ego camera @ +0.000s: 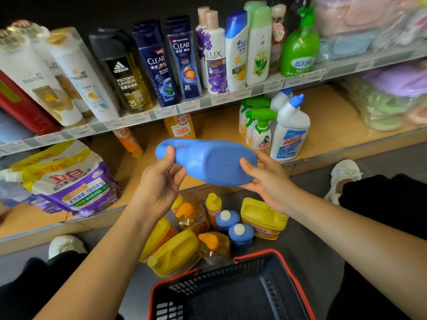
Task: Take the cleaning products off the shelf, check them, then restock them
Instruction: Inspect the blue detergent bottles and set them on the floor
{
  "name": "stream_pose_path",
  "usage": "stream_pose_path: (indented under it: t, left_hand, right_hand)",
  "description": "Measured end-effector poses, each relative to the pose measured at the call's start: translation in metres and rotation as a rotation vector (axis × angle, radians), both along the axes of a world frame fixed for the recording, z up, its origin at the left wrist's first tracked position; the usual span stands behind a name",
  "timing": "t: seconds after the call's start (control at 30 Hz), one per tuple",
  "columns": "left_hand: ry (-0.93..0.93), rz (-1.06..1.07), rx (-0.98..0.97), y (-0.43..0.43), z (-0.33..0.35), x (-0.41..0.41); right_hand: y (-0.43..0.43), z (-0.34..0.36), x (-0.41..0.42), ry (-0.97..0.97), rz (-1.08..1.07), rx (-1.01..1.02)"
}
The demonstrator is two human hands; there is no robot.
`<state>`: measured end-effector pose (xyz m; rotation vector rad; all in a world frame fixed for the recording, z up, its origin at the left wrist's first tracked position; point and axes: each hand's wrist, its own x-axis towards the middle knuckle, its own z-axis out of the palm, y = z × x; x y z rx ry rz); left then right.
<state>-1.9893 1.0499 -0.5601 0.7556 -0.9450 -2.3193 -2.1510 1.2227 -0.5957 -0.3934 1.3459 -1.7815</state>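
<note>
Nearest the camera sat a dark shopping basket [286, 271] with a red rim, down on the floor between the person's knees. Just beyond it was a huddle on the floor: yellow jugs [175, 252], orange dish-soap bottles [193, 215] and two white-capped blue bottles [227, 219], all packed close together. A white shoe [65, 244] showed out at the left.

Above that cluster came the action. The left hand [159, 183] and the right hand [265, 181] had the big blue bottle [212, 162] between them, held sideways in the air in front of the lower shelf [328, 116]. The left grip was grasping the narrower end, thumb on top and fingers curled beneath. The right grip was grasping the broad end, thumb pressed on its edge and fingers under it. A plain blue face was turned toward the camera.

Behind it on the lower shelf, purple-and-yellow refill pouches [71, 181] lay at the left and an orange detergent bottle [180, 128] stood at the back. To the right, green-trigger spray bottles [261, 132] stood just beside white toilet-cleaner bottles [290, 132] with blue caps.

Farthest off, the upper shelf [208, 101] carried a row of upright shampoo and body-wash bottles [152, 63], with a green pump bottle [300, 47] at the right end.
</note>
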Motion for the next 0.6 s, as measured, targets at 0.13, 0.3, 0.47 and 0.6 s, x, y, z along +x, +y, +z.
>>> stream_pose_path:
  t: [0.13,0.3,0.47,0.6]
  left_hand:
    - [-0.018,-0.002,-0.001,0.004,-0.003,-0.007]
    - [-0.032,-0.006,0.023,0.010,-0.008,-0.011]
    - [-0.026,-0.020,0.058,0.008,-0.008,-0.010]
    - [-0.027,-0.050,0.042,0.004,-0.007,-0.006]
  right_hand:
    - [-0.008,0.000,0.011,0.065,-0.057,0.006]
    - [-0.008,0.006,0.013,0.098,-0.103,0.105]
    - [0.001,0.007,0.002,0.026,-0.143,0.108]
    - [0.002,0.002,-0.002,-0.034,-0.158,0.059]
